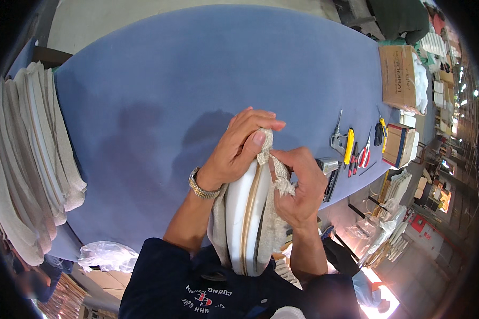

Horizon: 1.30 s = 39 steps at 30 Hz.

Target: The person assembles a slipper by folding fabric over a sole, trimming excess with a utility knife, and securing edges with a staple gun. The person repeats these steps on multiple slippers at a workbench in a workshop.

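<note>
A padded panel (243, 212) stands on edge against my torso, with a thin tan board between white foam layers. Beige fabric (264, 154) wraps its outer sides and gathers at the far tip. My left hand (239, 144), a metal watch on its wrist, holds that tip; its thumb presses the fabric while the other fingers reach over the end. On the right side, my right hand (302, 183) pinches the fabric's frayed edge (285, 183) between thumb and curled fingers. A staple gun (329, 173) lies just beyond my right hand, partly hidden by it.
Several similar fabric-covered panels (34, 143) stack at the left of the blue table (197, 64). Toward the right edge lie red-handled pliers (364, 158), yellow-handled tools (349, 146) and a cardboard box (398, 77). A clear plastic bag (107, 256) sits at the near left.
</note>
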{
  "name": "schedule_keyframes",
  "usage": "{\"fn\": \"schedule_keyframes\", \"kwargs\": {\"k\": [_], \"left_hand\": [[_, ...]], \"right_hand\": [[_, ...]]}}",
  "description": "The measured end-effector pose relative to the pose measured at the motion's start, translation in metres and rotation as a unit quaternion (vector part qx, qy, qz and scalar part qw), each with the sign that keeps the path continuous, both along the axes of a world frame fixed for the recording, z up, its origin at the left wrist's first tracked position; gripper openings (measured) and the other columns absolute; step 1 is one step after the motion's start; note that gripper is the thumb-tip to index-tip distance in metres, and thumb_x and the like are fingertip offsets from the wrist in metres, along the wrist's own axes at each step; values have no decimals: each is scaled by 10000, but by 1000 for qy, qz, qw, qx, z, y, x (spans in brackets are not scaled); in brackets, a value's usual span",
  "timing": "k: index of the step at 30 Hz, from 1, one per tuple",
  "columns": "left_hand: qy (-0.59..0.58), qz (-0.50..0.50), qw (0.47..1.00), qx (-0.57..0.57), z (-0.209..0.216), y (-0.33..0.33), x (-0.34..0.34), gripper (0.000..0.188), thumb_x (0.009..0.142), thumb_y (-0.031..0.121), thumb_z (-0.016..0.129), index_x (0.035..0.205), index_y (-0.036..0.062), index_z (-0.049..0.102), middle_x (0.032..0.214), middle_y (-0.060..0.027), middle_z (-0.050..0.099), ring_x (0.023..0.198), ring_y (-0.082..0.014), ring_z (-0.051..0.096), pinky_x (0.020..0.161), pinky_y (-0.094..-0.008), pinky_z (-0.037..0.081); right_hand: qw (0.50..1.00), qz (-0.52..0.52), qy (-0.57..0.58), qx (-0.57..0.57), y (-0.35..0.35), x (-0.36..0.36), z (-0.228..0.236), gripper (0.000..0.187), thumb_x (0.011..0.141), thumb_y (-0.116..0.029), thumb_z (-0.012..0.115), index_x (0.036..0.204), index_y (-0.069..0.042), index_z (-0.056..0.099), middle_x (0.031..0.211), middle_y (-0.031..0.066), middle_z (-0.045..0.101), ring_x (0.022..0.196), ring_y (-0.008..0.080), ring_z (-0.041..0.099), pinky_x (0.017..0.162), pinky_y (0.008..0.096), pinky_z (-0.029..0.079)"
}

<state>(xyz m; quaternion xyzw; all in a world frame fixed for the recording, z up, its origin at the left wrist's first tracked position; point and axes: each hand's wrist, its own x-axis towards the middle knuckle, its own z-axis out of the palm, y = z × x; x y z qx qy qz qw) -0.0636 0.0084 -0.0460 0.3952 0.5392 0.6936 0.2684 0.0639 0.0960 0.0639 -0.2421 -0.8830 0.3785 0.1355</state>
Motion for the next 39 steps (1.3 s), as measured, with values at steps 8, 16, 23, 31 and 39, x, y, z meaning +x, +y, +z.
{"fn": "schedule_keyframes", "kwargs": {"k": [8,16,23,31,39], "left_hand": [[-55,-21,998,11,0,-8,-5,359,1086,240,446,1284,39,668,1222,-106,726,1373,-314,548,1239,-517,225],[-59,-60,996,23,-3,-15,-12,431,923,154,550,1341,89,633,1387,-68,641,1526,-347,360,1257,-598,100],[-25,-41,999,4,2,-15,-11,461,924,243,563,1333,43,635,1330,-123,675,1492,-377,419,1248,-587,184],[-31,-46,998,3,3,-18,-11,527,883,210,558,1382,45,605,1363,-131,661,1501,-381,406,1253,-594,171],[-39,-59,998,-2,6,-21,-13,612,833,204,553,1422,39,571,1381,-140,646,1522,-370,370,1257,-618,113]], "right_hand": [[997,57,-27,52,-25,0,0,571,606,-10,703,1176,-6,674,936,126,608,774,296,655,648,374,523],[993,59,-75,67,-32,1,6,584,582,51,707,1163,-15,698,999,135,651,845,320,675,698,360,538],[996,46,-6,-73,-13,36,2,472,774,-21,782,1241,-31,713,1063,142,683,870,247,686,787,317,559],[932,-230,-258,110,51,211,-105,836,836,-60,789,1569,-72,387,1142,176,667,1023,277,658,894,375,541],[897,-299,-326,9,75,204,-147,940,797,-32,748,1613,-93,286,1144,202,659,936,313,690,778,421,560]]}}
